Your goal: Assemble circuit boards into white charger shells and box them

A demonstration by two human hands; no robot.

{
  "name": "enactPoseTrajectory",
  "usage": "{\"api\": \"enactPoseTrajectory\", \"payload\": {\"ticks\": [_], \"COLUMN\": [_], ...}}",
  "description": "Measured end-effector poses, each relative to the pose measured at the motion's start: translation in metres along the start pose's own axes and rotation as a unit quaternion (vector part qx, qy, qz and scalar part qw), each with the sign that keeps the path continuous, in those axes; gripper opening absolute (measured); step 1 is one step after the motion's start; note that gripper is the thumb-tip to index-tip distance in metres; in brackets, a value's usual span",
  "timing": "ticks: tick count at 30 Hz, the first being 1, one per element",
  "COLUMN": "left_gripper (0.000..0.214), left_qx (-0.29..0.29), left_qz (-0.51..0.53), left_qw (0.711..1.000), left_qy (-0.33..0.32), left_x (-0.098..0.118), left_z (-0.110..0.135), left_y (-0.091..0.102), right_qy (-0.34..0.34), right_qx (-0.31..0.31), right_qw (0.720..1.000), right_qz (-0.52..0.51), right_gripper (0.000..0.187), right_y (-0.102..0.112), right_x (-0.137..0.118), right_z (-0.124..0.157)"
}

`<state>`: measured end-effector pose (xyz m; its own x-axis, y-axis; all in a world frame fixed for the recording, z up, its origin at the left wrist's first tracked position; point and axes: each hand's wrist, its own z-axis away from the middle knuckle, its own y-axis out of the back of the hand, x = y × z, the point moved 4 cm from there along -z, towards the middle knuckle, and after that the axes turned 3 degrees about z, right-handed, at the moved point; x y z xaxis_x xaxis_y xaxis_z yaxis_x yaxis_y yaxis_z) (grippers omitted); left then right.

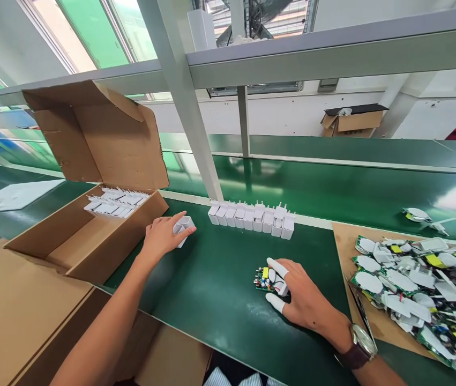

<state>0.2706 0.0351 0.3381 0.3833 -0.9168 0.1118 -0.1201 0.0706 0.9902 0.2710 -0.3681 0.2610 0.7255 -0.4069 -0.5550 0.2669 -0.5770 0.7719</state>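
Note:
My left hand (164, 234) is beside the open carton, its thumb and index finger closed on small white plastic housings (185, 224) at the table surface. Its other fingers are partly hidden. My right hand (300, 292), with white covers on thumb and index finger, rests low over the green table. Those two fingers are spread on either side of a small circuit board (266, 279) with a yellow-topped part and a white piece. Behind both hands stands a row of white charger housings (251, 217), side by side, with pins at the back.
The open cardboard carton (107, 244) on the left holds rows of white housings (117, 202). On the right, a cardboard sheet (342, 252) bears a heap of circuit boards (408, 284). Tweezers (361, 308) lie near my right wrist. A metal post (189, 107) rises behind.

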Motion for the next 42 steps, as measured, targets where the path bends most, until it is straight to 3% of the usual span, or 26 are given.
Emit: {"api": "enactPoseTrajectory", "payload": {"ticks": [2,4,6,8,12,14,17,20,23,26,28,33,37,42], "left_gripper": [0.062,0.054,0.051,0.049,0.042,0.037,0.041,0.071,0.104,0.098,0.085,0.068,0.047,0.044], "left_qx": [0.007,0.053,0.103,0.098,0.003,-0.001,-0.015,-0.092,-0.187,-0.27,-0.3,-0.27,-0.215,-0.146], "left_qz": [-0.009,-0.006,0.044,0.133,0.213,0.187,0.165,0.213,0.322,0.396,0.406,0.409,0.396,0.424], "left_qw": [1.0,0.998,0.991,0.971,0.919,0.918,0.935,0.93,0.883,0.83,0.818,0.808,0.815,0.809], "left_qy": [-0.003,-0.017,-0.074,-0.17,-0.333,-0.351,-0.315,-0.284,-0.286,-0.284,-0.275,-0.328,-0.364,-0.38], "left_x": [0.008,0.023,0.047,0.079,0.146,0.171,0.19,0.193,0.189,0.183,0.18,0.176,0.17,0.175], "left_z": [-0.003,0.0,0.01,0.026,0.058,0.064,0.06,0.055,0.053,0.052,0.051,0.05,0.049,0.053], "left_y": [0.006,0.016,0.025,0.024,-0.007,-0.024,-0.039,-0.042,-0.046,-0.059,-0.068,-0.062,-0.052,-0.058], "right_qy": [0.0,-0.004,-0.015,-0.038,-0.095,-0.118,-0.129,-0.108,-0.104,-0.095,-0.067,-0.053,-0.051,-0.057], "right_qx": [0.009,0.016,0.019,0.024,0.012,-0.012,-0.028,-0.035,-0.049,-0.024,-0.01,-0.006,0.038,0.103], "right_qw": [1.0,1.0,1.0,0.999,0.994,0.99,0.987,0.989,0.988,0.992,0.996,0.998,0.997,0.99], "right_qz": [0.002,-0.001,-0.011,-0.013,0.043,0.073,0.09,0.093,0.1,0.082,0.065,0.033,0.035,0.08], "right_gripper": [0.069,0.068,0.065,0.067,0.075,0.077,0.078,0.067,0.053,0.05,0.057,0.061,0.061,0.061], "right_y": [0.001,0.002,0.004,0.008,0.021,0.026,0.034,0.039,0.04,0.041,0.04,0.038,0.044,0.048], "right_x": [-0.002,-0.003,-0.001,0.005,0.02,0.026,0.031,0.03,0.03,0.03,0.03,0.03,0.025,0.025], "right_z": [-0.001,-0.002,-0.004,-0.005,-0.007,-0.006,-0.004,-0.004,-0.005,-0.006,-0.005,-0.005,-0.008,-0.01]}}
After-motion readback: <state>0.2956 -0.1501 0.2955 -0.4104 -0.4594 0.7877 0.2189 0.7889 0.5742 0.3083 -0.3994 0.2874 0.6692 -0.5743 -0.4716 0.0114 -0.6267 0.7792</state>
